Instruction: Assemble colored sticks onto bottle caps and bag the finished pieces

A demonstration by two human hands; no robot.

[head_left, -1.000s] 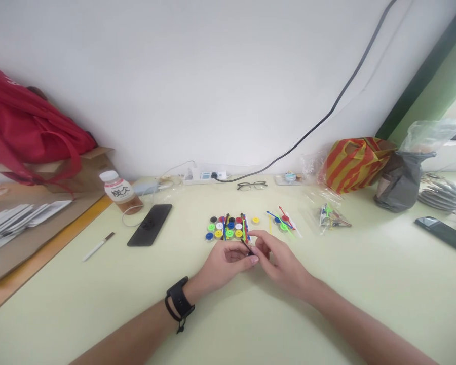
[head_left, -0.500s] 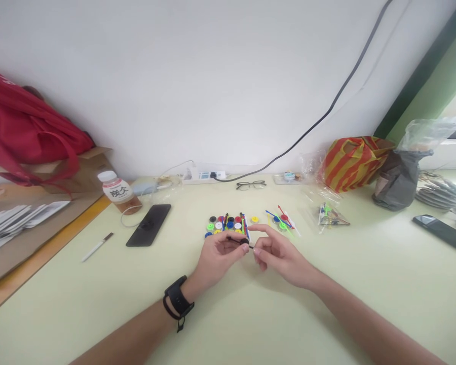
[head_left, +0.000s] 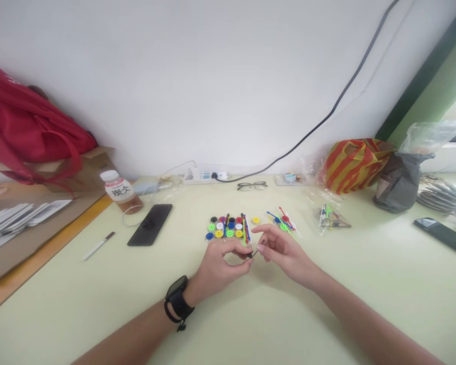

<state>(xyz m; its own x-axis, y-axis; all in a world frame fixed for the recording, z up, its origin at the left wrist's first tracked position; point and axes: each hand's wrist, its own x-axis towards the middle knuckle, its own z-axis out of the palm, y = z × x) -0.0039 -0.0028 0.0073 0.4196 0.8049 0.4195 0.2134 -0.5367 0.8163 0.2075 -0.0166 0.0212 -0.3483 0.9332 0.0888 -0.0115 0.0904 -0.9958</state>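
Note:
Between thumb and fingertips my left hand [head_left: 222, 263] pinches a small black disc [head_left: 250, 255], edge-on and partly covered by the fingers. A thin black arrow-like stick [head_left: 256, 252] slants up from it to my right hand [head_left: 279, 251], whose thumb and fingers are closed on its far end while the index finger stretches out. Whether disc and stick are joined I cannot tell. Just beyond my hands stand rows of coloured discs [head_left: 230, 233] on clear bases, with coloured plastic arrows [head_left: 245, 228] lying across some of them. To their right are more arrows [head_left: 285, 220] and discs.
A phone [head_left: 150, 224], a white pen [head_left: 99, 246] and a bottle [head_left: 121, 191] are at left. Glasses [head_left: 252, 186] and a power strip [head_left: 203, 177] lie by the wall. At right are a plastic bag of parts [head_left: 332, 217], a striped bag [head_left: 355, 165] and a dark device [head_left: 443, 235].
The black piece has been turned, and its stick now tilts up toward my right hand. My left hand's fingers have shifted to a fingertip pinch, moving slightly toward me.

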